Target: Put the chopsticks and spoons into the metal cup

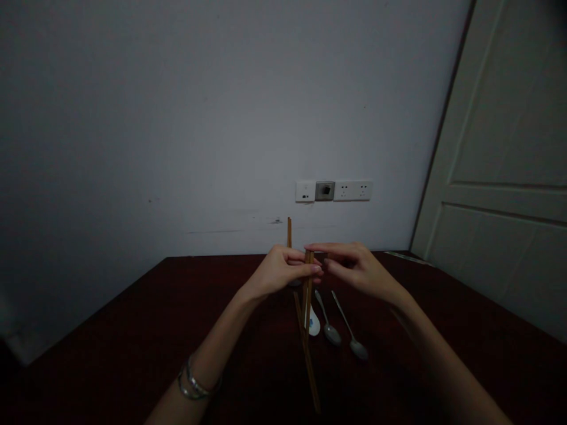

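Observation:
My left hand [287,268] is closed around a pair of wooden chopsticks [309,301], held upright between thumb and fingers. My right hand [361,268] has its index finger stretched across, with the fingertip at the top ends of these chopsticks; its fingers are apart and grip nothing. More chopsticks [312,378] lie on the dark red table [150,330] below, partly behind the held ones. A white spoon [314,324] with a blue mark rests just right of them. Two metal spoons, one nearer [332,335] and one farther right [358,349], lie beside it.
Behind my left hand, chopsticks [289,230] stand upright; a pale object [295,283] at their base is mostly hidden. A pale wall [221,118] with sockets [353,190] rises behind the table. A panelled door [509,147] is on the right.

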Available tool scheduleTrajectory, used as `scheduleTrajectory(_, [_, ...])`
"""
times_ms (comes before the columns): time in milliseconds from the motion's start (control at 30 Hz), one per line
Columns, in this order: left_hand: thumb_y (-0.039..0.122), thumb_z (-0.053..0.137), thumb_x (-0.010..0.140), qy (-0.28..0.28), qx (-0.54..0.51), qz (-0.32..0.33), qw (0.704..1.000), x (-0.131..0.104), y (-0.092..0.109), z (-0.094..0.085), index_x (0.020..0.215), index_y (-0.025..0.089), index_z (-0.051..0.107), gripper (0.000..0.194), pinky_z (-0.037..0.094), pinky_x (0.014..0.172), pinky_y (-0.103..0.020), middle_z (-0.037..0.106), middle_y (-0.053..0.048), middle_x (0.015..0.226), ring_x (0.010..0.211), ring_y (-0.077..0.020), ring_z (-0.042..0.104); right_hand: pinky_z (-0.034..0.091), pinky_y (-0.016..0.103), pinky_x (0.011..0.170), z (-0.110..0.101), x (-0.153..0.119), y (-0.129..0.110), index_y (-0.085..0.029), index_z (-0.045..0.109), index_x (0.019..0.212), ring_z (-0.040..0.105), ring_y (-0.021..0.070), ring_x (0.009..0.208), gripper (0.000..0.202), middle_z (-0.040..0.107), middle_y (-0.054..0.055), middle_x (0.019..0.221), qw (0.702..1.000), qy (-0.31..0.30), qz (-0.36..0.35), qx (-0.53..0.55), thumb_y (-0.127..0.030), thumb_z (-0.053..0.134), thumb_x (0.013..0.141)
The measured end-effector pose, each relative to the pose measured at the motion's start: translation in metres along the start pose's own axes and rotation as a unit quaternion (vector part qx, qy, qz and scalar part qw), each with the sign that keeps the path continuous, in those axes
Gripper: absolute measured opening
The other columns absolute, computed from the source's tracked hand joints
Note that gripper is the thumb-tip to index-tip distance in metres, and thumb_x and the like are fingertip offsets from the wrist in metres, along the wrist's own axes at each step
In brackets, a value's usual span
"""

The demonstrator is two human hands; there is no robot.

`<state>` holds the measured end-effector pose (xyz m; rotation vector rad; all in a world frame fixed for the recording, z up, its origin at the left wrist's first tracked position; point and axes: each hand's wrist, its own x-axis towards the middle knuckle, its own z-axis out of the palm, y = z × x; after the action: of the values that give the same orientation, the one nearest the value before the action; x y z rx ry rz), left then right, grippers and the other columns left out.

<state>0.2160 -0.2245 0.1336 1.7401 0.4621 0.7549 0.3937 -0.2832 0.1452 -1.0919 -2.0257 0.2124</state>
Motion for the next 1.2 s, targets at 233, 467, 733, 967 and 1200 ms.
scheduleTrajectory(233, [0.034,0.067,0.069,-0.001,0.019,0.003,1.000,0.002,-0.001,0.001,0.079,0.011,0.069,0.025,0.048,0.069,-0.029,0.069,-0.010,0.076,0.071,-0.0160,0.063,0.025,0.019,0.042,-0.001,0.000,0.003,-0.021,0.063,0.113,0.030,0.0061,0.041,0.038,0.053,-0.004,0.050,0.999,0.010,-0.015,-0.043,-0.019,0.045,0.079])
scheduleTrajectory(467, [0.034,0.067,0.069,0.007,0.005,0.003,1.000,0.000,0.002,0.002,0.083,0.010,0.068,0.028,0.049,0.070,-0.030,0.069,-0.011,0.079,0.073,-0.0165,0.064,0.034,0.020,0.046,0.000,0.001,0.001,-0.021,0.059,0.117,0.042,0.0070,0.048,0.040,0.060,-0.001,0.062,0.998,0.030,0.018,0.045,-0.024,0.049,0.079])
scheduleTrajectory(733, [0.032,0.065,0.071,0.057,0.034,0.029,0.997,-0.001,0.007,-0.004,0.082,0.010,0.068,0.024,0.049,0.070,-0.030,0.069,-0.010,0.078,0.071,-0.0169,0.065,0.049,0.025,0.058,0.007,0.006,0.032,-0.015,0.069,0.096,0.059,0.0111,0.061,0.035,0.068,0.008,0.081,0.929,-0.112,0.183,0.303,-0.036,0.066,0.069])
scheduleTrajectory(967, [0.031,0.063,0.072,0.100,0.071,0.045,0.991,0.002,0.004,-0.005,0.076,0.010,0.069,0.021,0.049,0.067,-0.028,0.069,-0.011,0.077,0.070,-0.0165,0.064,0.049,0.036,0.081,0.031,0.009,0.043,-0.014,0.070,0.089,0.064,0.0177,0.082,0.036,0.070,0.007,0.087,0.907,-0.160,0.169,0.352,-0.033,0.075,0.058])
scheduleTrajectory(1200, [0.033,0.063,0.072,0.104,0.074,0.037,0.991,0.005,-0.001,-0.005,0.077,0.010,0.068,0.024,0.049,0.061,-0.026,0.069,-0.010,0.077,0.066,-0.0159,0.064,0.050,0.034,0.077,0.045,0.010,0.042,-0.013,0.070,0.088,0.064,0.0169,0.077,0.036,0.070,0.006,0.081,0.922,-0.181,0.140,0.311,-0.037,0.072,0.062])
